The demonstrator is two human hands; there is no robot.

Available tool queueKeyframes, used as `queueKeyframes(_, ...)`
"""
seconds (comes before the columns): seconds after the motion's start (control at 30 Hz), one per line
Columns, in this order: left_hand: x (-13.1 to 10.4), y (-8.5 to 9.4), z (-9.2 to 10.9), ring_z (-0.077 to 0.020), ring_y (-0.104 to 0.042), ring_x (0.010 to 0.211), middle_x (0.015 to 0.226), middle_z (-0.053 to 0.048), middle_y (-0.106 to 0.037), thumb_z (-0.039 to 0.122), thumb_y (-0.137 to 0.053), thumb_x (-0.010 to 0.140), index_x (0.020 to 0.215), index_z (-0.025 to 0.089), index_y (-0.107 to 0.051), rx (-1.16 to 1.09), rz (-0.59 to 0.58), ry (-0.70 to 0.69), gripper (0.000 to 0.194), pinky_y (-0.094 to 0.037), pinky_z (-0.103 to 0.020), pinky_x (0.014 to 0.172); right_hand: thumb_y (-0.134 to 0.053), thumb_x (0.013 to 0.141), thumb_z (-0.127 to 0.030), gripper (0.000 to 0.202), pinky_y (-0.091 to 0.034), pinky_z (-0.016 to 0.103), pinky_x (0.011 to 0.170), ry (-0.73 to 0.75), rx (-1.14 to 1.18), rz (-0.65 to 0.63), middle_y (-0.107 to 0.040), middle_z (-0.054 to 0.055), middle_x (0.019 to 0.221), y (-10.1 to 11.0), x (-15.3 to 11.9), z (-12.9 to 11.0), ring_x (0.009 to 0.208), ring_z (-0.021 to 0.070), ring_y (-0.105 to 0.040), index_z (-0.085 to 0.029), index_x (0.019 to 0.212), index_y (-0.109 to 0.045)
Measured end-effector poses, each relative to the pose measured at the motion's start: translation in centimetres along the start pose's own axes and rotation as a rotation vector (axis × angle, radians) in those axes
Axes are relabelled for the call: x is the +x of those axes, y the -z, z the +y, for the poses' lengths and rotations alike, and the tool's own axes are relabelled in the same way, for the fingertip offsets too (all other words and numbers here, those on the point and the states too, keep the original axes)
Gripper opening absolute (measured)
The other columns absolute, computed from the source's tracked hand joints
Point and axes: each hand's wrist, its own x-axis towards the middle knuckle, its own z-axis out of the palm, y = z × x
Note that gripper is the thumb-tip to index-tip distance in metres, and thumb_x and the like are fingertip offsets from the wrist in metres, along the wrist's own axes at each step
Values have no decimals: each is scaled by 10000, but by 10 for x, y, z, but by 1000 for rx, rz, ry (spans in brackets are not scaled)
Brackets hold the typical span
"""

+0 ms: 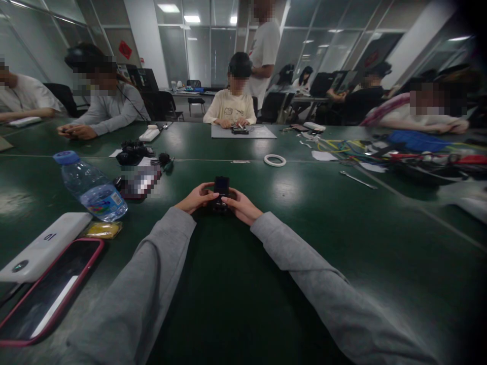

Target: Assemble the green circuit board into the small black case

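Both hands hold a small black device (221, 186) upright at the middle of the green table (236, 263). My left hand (198, 197) grips its left side, fingers closed on it and the thumb at its front. From the right, my right hand (242, 203) closes on the same device, its thumb on the lower front near what look like small buttons. The upper part carries a dark screen. Fingers behind the device are partly hidden. Grey sleeves cover both of my forearms.
At left are a water bottle (93, 187), a white power bank (45, 248), a yellow packet (102, 230) and a red-edged phone (53, 291). Beyond lie a white ring (274, 160), a wrench (357, 180) and piled cables (422, 154). Several people sit around the table.
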Motion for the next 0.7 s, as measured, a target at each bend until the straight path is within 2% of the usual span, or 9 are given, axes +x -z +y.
queueKeyframes(0.17, 1, 0, -2, -156, -605, 778, 931, -82, -630, 308, -815, 602, 1238, 174, -519, 2, -7, -5, 714, -483, -267, 643, -838, 602, -277, 634, -419, 398, 1018, 45, -78, 45, -614, 72, 1091, -5, -2, 1, 1055, 197, -575, -188, 1137, -511)
queueKeyframes(0.3, 4, 3, -6, -175, -603, 888, 1041, -101, -608, 305, -808, 610, 1223, 172, -533, -8, 4, -59, 684, -495, -299, 746, -834, 608, -306, 626, -418, 422, 1014, 100, -165, 91, -610, 83, 1101, -8, -2, 2, 1062, 207, -569, -177, 1131, -514)
queueKeyframes(0.4, 4, 4, -7, -183, -587, 987, 1153, -107, -567, 298, -794, 628, 1250, 192, -518, -68, 25, -114, 688, -485, -315, 830, -832, 609, -327, 623, -424, 435, 1001, 97, -232, 80, -611, 81, 1085, -11, -3, 2, 1046, 213, -573, -182, 1125, -513)
queueKeyframes(0.5, 0, 2, -3, -199, -573, 1066, 1219, -99, -552, 290, -767, 661, 1310, 237, -478, -145, -29, -144, 712, -466, -333, 898, -827, 615, -341, 602, -425, 452, 997, 77, -291, 54, -605, 80, 1082, -16, -6, 1, 1037, 219, -574, -186, 1105, -514)
queueKeyframes(0.6, -3, -2, 0, -204, -572, 1082, 1216, -87, -576, 276, -755, 669, 1272, 232, -531, -164, -59, -161, 644, -459, -328, 915, -818, 628, -350, 585, -417, 458, 1005, 68, -324, 43, -588, 84, 1117, -19, -7, 0, 1056, 223, -563, -188, 1099, -511)
queueKeyframes(0.7, -3, -8, 1, -201, -577, 1074, 1201, -84, -598, 288, -747, 672, 1170, 204, -614, -159, 7, -181, 522, -458, -322, 914, -810, 640, -349, 578, -420, 456, 1001, 64, -339, 52, -575, 94, 1137, -20, -8, -1, 1063, 227, -559, -184, 1103, -505)
